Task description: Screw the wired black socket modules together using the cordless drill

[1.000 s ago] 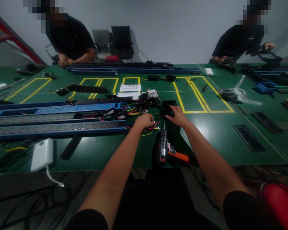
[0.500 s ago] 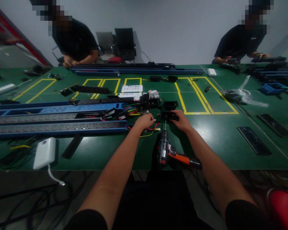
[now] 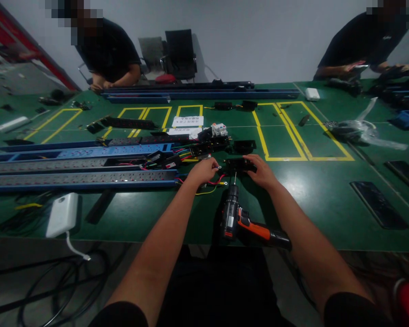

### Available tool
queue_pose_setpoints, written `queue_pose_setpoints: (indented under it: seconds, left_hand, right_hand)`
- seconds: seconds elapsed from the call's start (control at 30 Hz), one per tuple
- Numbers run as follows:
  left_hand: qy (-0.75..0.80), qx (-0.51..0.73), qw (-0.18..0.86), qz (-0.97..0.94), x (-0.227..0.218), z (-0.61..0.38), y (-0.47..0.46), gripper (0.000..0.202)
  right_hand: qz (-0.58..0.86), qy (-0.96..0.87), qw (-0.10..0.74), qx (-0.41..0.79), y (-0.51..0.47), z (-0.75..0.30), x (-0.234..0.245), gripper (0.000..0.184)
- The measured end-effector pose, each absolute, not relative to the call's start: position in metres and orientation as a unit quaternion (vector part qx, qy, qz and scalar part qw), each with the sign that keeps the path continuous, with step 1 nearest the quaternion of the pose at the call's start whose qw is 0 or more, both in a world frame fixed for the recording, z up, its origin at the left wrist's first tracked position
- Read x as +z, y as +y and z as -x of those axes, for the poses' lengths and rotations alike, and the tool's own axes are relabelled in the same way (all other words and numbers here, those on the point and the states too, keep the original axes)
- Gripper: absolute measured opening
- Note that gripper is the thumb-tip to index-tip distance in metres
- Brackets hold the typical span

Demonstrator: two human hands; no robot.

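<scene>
Leftward has shifted the black box (image 3: 234, 165) on the table (image 3: 197, 222), gripped between half-bent fingers of the right hand (image 3: 264, 174); the left hand (image 3: 203, 171) pinches a ring-ended wire (image 3: 220, 167). Long blue trays (image 3: 157, 185) contain grey socket strips (image 3: 88, 178).

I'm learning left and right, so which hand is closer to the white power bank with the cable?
The left hand. It is to the right of the white power bank and farther across the table; the right hand is even farther right, at a black box.
</scene>
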State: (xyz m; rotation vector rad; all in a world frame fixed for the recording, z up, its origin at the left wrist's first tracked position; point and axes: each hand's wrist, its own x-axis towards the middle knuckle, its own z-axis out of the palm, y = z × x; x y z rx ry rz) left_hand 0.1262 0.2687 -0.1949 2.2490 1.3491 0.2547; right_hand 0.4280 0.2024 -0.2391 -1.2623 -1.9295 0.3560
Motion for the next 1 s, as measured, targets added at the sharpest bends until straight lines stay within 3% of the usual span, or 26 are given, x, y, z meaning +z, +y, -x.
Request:
queue_pose_setpoints:
  seconds: [0.5, 1.0]
  left_hand:
    - [0.523, 0.111, 0.217, -0.817, -0.193, -0.130, 0.265, 0.015]
    - [0.508, 0.108, 0.253, -0.816, -0.202, -0.131, 0.285, 0.015]
  right_hand:
    - [0.477, -0.765, 0.393, 0.183, 0.209, -0.416, -0.242, 0.072]
    - [0.486, -0.763, 0.374, 0.204, 0.212, -0.420, -0.245, 0.071]
